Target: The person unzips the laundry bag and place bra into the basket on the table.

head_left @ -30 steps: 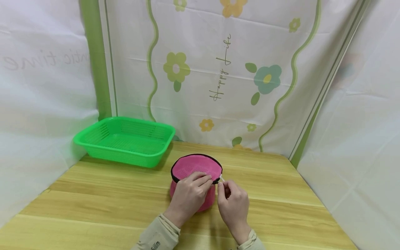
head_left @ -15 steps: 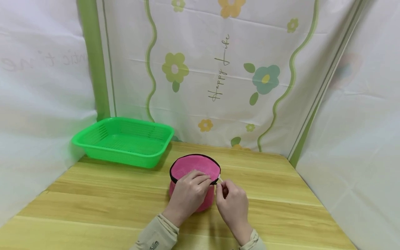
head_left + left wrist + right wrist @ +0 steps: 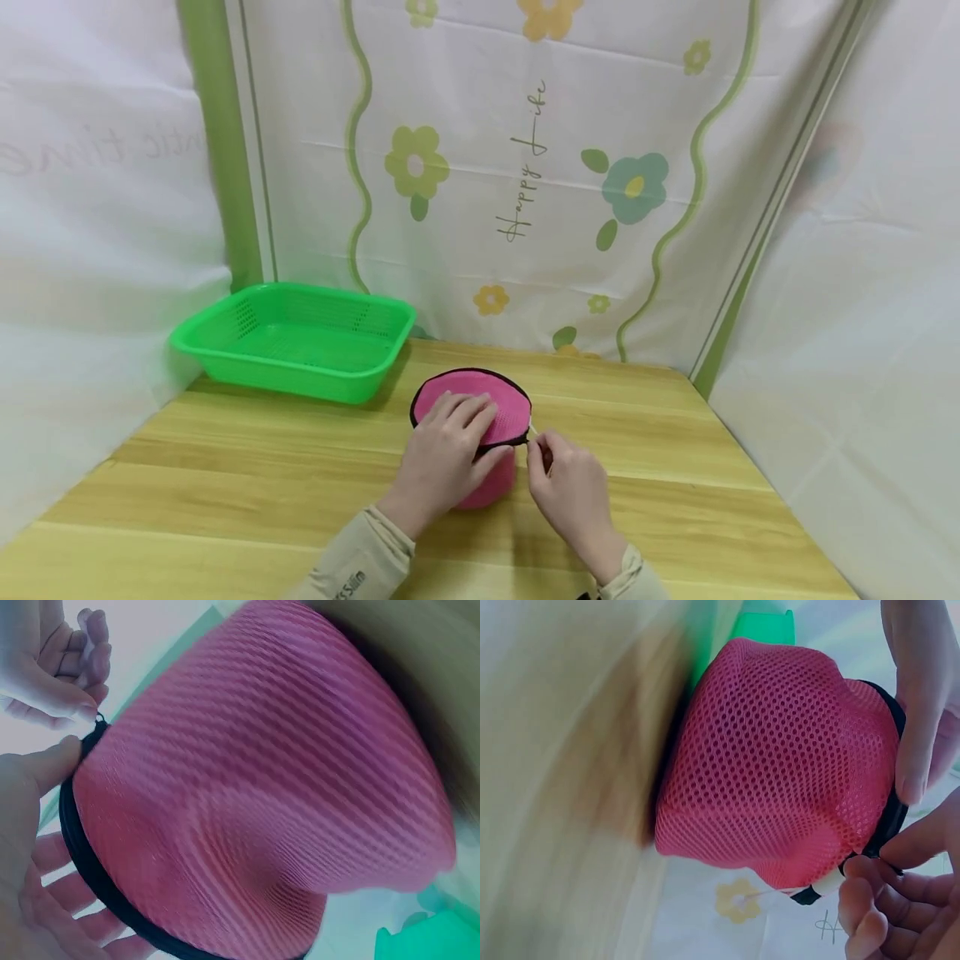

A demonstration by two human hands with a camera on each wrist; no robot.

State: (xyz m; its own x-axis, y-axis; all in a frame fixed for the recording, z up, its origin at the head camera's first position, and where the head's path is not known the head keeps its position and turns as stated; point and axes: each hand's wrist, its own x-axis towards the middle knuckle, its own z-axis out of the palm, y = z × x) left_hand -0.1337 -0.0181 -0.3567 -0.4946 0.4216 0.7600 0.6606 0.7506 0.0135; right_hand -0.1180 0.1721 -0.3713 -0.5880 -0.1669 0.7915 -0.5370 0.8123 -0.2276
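Brace bag (image 3: 262, 787) by rim (image 3: 94, 874) with left grip (image 3: 442, 458), clasped over it; draw evenly with right grip (image 3: 573, 492), pinched at the rim's end.

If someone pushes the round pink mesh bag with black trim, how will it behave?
The round pink mesh bag is probably floppy, since it looks dented and creased. It is likely light for its size, being open mesh.
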